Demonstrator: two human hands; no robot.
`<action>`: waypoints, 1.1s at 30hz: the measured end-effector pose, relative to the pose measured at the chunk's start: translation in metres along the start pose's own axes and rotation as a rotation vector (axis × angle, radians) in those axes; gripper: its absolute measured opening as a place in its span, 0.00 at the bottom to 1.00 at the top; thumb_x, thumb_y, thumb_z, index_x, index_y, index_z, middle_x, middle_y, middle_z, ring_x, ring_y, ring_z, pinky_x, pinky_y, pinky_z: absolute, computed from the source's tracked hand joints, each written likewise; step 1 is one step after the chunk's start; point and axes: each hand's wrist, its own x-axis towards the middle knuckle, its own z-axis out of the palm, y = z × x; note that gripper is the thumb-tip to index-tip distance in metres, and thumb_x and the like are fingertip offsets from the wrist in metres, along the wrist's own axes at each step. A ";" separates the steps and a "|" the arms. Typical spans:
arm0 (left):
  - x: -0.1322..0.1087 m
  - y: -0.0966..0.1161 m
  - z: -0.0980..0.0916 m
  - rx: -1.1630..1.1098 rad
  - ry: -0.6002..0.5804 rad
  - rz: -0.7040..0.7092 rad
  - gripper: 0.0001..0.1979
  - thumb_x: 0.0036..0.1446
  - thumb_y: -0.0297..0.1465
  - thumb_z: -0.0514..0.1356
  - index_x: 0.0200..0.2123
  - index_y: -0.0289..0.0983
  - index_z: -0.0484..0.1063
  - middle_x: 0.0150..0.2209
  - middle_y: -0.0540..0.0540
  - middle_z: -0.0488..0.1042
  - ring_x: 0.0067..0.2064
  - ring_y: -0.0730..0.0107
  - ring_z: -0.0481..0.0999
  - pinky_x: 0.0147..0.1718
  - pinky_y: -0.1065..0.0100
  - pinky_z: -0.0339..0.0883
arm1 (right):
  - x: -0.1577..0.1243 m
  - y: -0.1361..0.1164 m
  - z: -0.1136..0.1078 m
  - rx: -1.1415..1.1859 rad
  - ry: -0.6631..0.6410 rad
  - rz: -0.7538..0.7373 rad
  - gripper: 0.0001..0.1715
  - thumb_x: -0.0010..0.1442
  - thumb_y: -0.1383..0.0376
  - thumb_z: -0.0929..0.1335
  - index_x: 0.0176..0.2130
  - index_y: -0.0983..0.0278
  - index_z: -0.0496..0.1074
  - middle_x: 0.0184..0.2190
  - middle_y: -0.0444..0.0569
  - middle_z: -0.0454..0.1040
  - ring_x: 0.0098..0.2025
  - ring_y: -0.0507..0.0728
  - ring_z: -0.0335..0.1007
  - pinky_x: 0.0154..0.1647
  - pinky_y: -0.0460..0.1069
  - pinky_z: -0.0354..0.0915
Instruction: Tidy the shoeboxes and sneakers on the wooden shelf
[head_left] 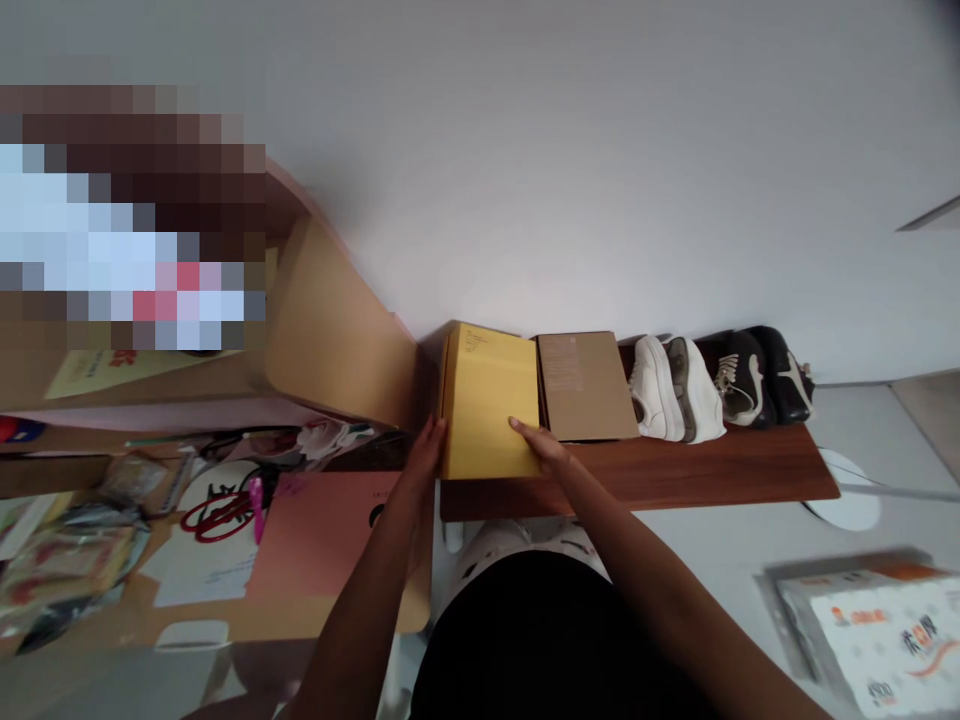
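A yellow box [491,400] lies at the left end of a reddish-brown wooden shelf [697,470], against the wall. My left hand [427,446] presses along its left side, and my right hand [541,441] grips its right front part with the thumb on top. Between them the box is held. Directly right of it sits a brown cardboard box [585,386]. Farther right stand a pair of white shoes [679,390] and a pair of black shoes [765,378].
At the left, a desk [300,620] holds a pink folder [330,530], red-handled scissors [219,516], papers and plastic bags. A raised wooden panel [337,330] borders the shelf's left. A white package [892,630] lies at the lower right.
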 end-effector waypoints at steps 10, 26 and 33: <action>-0.039 0.027 -0.001 -0.126 -0.045 -0.056 0.38 0.51 0.34 0.72 0.64 0.40 0.65 0.48 0.41 0.81 0.47 0.58 0.81 0.48 0.61 0.76 | 0.015 0.014 -0.002 -0.124 0.031 -0.169 0.39 0.47 0.44 0.76 0.52 0.62 0.73 0.49 0.54 0.80 0.54 0.66 0.75 0.58 0.60 0.70; -0.047 0.016 0.037 0.267 0.084 0.184 0.41 0.50 0.31 0.71 0.67 0.42 0.62 0.55 0.43 0.77 0.53 0.58 0.79 0.51 0.61 0.74 | -0.020 0.009 0.038 -0.221 -0.087 -0.209 0.37 0.55 0.45 0.73 0.59 0.57 0.70 0.51 0.49 0.79 0.56 0.63 0.73 0.56 0.58 0.71; -0.033 -0.002 0.029 0.255 0.077 0.117 0.41 0.54 0.39 0.69 0.69 0.41 0.58 0.58 0.39 0.74 0.56 0.58 0.77 0.54 0.61 0.71 | -0.019 0.006 0.035 -0.195 -0.089 -0.207 0.41 0.55 0.46 0.73 0.63 0.58 0.67 0.52 0.51 0.77 0.54 0.62 0.74 0.55 0.59 0.71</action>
